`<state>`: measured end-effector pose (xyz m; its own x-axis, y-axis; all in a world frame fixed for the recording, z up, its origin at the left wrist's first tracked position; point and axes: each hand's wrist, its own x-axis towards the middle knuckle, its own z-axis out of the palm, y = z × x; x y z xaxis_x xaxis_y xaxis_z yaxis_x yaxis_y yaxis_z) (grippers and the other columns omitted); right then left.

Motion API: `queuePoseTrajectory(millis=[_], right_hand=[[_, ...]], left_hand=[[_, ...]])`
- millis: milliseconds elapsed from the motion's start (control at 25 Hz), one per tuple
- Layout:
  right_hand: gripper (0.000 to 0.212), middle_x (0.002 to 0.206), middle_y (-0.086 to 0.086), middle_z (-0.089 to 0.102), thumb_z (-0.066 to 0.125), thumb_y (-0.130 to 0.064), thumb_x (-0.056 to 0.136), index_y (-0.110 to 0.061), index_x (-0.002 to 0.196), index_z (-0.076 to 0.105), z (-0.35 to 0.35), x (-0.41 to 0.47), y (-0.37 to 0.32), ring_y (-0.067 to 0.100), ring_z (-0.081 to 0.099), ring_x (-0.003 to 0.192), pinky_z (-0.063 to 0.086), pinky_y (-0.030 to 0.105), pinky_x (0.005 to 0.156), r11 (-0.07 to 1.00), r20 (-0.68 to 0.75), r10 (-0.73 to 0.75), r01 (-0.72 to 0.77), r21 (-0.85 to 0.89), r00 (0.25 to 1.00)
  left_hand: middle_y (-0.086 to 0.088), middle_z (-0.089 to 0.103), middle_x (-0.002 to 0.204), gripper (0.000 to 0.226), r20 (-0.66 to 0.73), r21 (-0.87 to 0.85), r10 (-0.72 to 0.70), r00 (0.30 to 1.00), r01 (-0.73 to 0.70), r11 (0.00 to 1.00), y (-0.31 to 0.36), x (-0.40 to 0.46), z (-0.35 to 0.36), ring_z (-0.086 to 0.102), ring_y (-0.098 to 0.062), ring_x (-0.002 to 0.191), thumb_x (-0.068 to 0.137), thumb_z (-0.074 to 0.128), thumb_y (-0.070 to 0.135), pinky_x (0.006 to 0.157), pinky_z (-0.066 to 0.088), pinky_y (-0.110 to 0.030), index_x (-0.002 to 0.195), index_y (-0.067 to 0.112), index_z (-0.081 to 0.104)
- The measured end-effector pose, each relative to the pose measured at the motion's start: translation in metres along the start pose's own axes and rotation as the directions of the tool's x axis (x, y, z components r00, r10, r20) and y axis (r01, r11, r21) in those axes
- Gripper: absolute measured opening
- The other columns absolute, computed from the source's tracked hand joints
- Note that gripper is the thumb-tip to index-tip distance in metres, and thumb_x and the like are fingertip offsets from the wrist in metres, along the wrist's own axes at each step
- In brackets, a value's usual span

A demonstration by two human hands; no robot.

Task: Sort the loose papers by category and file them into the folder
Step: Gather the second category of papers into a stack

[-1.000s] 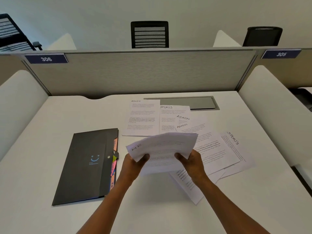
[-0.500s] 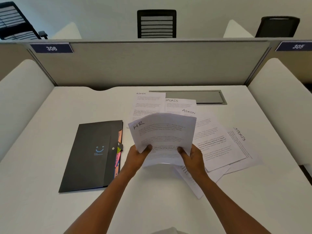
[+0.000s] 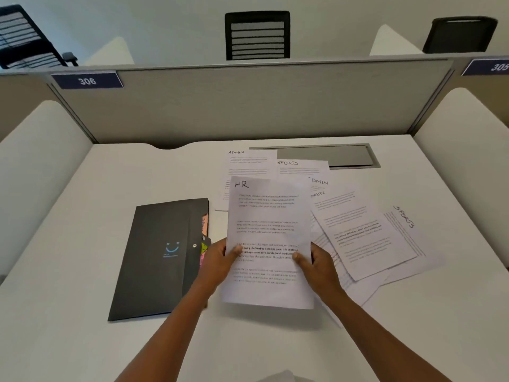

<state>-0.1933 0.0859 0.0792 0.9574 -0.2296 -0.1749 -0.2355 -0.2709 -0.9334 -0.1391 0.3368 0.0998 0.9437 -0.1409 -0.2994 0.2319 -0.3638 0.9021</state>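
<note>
White worktop (image 3: 82,326) fills the lower frame. Left hand (image 3: 217,260) and right hand (image 3: 316,261) pinch the HR sheet (image 3: 268,235) by its side edges at centre, thumbs on its face. Left of it lies the black folder (image 3: 157,260); loose papers (image 3: 366,238) fan out right and beyond, under the grey partition (image 3: 248,106).

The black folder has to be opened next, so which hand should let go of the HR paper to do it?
Probably the left hand. It is right beside the black folder, near its snap and coloured tabs. The right hand holds the HR paper on the far side, by the loose papers.
</note>
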Motion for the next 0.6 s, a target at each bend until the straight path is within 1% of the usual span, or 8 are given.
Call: queuePoseTrajectory(millis=[80,120,200,280,400,480,520,600], right_hand=[[0.020,0.103,-0.009,0.073,0.064,-0.027,0.093,-0.022,0.112,0.067,0.009,-0.007,0.006,0.010,0.071,0.089,0.060,0.033,0.076,0.997,-0.002,0.060,-0.060,0.049,0.998],[0.018,0.102,-0.007,0.073,0.064,-0.025,0.093,-0.022,0.110,0.067,0.012,-0.009,0.007,0.011,0.071,0.087,0.060,0.033,0.074,0.993,-0.002,0.082,-0.082,0.081,0.997],[0.018,0.103,-0.006,0.073,0.063,-0.024,0.093,-0.023,0.111,0.065,0.019,-0.013,0.009,0.012,0.071,0.086,0.060,0.031,0.072,0.987,-0.007,0.119,-0.117,0.114,0.993],[0.019,0.103,-0.006,0.072,0.063,-0.024,0.093,-0.024,0.112,0.064,0.025,-0.016,0.010,0.013,0.071,0.087,0.060,0.031,0.072,0.982,-0.024,0.146,-0.142,0.122,0.989],[0.022,0.103,-0.004,0.072,0.064,-0.024,0.093,-0.020,0.114,0.065,0.031,-0.018,0.012,0.015,0.071,0.088,0.059,0.034,0.074,0.980,-0.051,0.167,-0.160,0.115,0.985],[0.022,0.102,-0.004,0.072,0.063,-0.022,0.093,-0.018,0.115,0.065,0.032,-0.021,0.011,0.015,0.070,0.087,0.058,0.032,0.072,0.980,-0.080,0.170,-0.160,0.118,0.982],[0.021,0.101,-0.004,0.072,0.063,-0.021,0.093,-0.018,0.114,0.065,0.032,-0.023,0.010,0.014,0.070,0.086,0.057,0.030,0.071,0.979,-0.093,0.171,-0.159,0.124,0.981],[0.019,0.100,-0.004,0.071,0.062,-0.020,0.094,-0.018,0.113,0.065,0.033,-0.029,0.010,0.015,0.069,0.085,0.057,0.030,0.069,0.977,-0.116,0.180,-0.165,0.133,0.977]], left_hand=[[0.006,0.074,0.101,0.018,-0.066,0.001,-0.009,0.998,0.009,1.000,-0.014,-0.006,-0.011,0.072,-0.013,0.089,0.097,0.057,0.024,0.075,0.060,-0.032,0.111,0.021,0.067],[0.006,0.074,0.100,0.018,-0.151,0.017,-0.007,0.988,0.010,1.000,-0.019,-0.011,-0.017,0.071,-0.011,0.086,0.096,0.057,0.021,0.074,0.059,-0.032,0.111,0.020,0.068],[0.004,0.073,0.097,0.020,-0.396,0.201,0.061,0.916,0.022,0.979,-0.032,-0.023,-0.036,0.066,-0.009,0.080,0.095,0.056,0.017,0.073,0.054,-0.028,0.111,0.018,0.067],[-0.002,0.071,0.104,0.026,-0.511,0.399,0.125,0.850,0.107,0.911,-0.051,-0.029,-0.060,0.064,-0.016,0.089,0.093,0.058,0.021,0.079,0.052,-0.032,0.117,0.016,0.064],[-0.005,0.067,0.111,0.046,-0.446,0.526,-0.009,0.895,0.270,0.807,-0.075,-0.027,-0.083,0.062,-0.029,0.104,0.082,0.062,0.044,0.088,0.053,-0.048,0.120,0.020,0.058],[-0.003,0.065,0.109,0.047,-0.362,0.579,-0.049,0.931,0.266,0.771,-0.077,-0.026,-0.081,0.062,-0.030,0.104,0.075,0.059,0.053,0.086,0.053,-0.050,0.113,0.024,0.055],[-0.004,0.063,0.114,0.050,-0.338,0.610,-0.051,0.940,0.260,0.749,-0.075,-0.026,-0.075,0.059,-0.030,0.108,0.075,0.059,0.054,0.088,0.052,-0.051,0.114,0.025,0.053],[-0.010,0.049,0.136,0.066,-0.296,0.685,-0.096,0.950,0.281,0.672,-0.071,-0.022,-0.065,0.044,-0.038,0.128,0.077,0.061,0.055,0.099,0.044,-0.058,0.130,0.020,0.043]])
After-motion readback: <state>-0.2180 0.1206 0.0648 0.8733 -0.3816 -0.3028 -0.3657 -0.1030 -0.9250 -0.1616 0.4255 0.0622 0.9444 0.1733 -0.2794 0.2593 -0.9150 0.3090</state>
